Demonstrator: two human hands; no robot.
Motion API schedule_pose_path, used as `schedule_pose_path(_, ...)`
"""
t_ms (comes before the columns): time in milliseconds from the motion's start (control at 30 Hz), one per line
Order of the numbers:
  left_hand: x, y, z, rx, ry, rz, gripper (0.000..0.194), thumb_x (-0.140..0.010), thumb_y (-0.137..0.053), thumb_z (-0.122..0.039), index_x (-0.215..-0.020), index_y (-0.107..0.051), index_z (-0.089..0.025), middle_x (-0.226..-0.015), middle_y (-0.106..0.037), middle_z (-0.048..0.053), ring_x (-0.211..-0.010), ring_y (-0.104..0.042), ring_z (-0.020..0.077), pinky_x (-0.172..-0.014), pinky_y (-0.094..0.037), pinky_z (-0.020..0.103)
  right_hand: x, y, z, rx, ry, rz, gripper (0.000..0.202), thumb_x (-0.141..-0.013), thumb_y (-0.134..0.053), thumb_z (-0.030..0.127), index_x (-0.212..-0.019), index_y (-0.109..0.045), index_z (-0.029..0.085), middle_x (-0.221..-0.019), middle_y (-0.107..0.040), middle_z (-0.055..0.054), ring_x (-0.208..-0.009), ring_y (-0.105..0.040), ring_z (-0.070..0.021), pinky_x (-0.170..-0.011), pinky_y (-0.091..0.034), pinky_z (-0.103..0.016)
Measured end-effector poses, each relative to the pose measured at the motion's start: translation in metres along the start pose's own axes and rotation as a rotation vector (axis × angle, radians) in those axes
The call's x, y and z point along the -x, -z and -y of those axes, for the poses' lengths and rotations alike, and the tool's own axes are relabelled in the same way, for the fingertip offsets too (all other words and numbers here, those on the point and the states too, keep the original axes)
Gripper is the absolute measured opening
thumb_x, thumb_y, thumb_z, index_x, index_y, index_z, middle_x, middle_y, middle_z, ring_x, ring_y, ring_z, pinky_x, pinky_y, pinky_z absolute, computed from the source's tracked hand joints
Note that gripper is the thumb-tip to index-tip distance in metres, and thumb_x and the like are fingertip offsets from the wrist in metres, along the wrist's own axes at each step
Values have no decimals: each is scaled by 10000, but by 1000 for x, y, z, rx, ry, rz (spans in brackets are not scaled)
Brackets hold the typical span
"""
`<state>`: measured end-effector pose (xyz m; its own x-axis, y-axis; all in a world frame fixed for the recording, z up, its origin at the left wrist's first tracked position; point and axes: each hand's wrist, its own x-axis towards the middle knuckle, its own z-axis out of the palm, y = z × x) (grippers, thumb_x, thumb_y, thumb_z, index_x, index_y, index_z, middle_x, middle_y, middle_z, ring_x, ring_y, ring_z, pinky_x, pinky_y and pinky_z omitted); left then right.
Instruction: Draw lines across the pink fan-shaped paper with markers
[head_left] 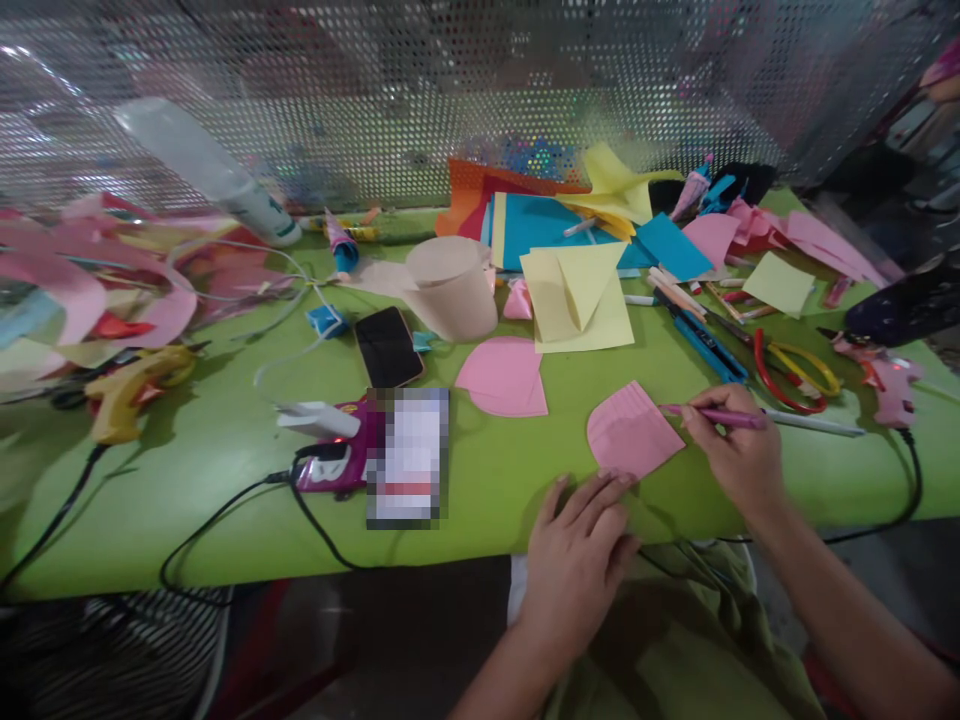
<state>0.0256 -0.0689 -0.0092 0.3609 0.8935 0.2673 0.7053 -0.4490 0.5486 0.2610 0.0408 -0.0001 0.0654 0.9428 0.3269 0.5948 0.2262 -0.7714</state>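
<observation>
A pink paper piece [632, 437] with one rounded side and faint stripes lies flat on the green tabletop. My left hand [577, 550] rests at the table's front edge, its outstretched fingertips on the paper's lower border. Between the fingers of my right hand [731, 445] is a purple pen [724, 417], its tip at the paper's right edge. Left of this piece lies another pink paper cutout [506, 377] with a rounded outline.
Scissors [795, 375], a blue utility knife [709, 340] and a pink glue gun [889, 385] lie to the right. Coloured sheets [525, 228] pile up behind. Leftward are a phone [388, 347], a purple power strip [349, 450] and a yellow glue gun [124, 395]; cords trail over the front edge.
</observation>
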Motion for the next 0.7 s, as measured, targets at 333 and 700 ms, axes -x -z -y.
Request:
schedule_pose_path(333,-3,8,8,-38,-105,-142,188,-1033,-543,-138,-1129,-659,-251,-1471,-728,81,-1372,-667,265,-1099,-555,511,-3,0,13,-334,-50,-20,169,-963,-730,408,-943,-705,242,-853,-691,-11,-763,-651,-180,-659,-515,-288)
schedule_pose_path(700,-49,26,-5,324,210,-105,160,-1062,-582,-273,-1082,-735,-229,-1041,-820,62,-939,-752,235,-830,-561,350,9,41,21,-808,-185,93,189,-950,-764,420,-985,-749,235,-864,-718,-37,-782,-682,-183,-601,-508,-266)
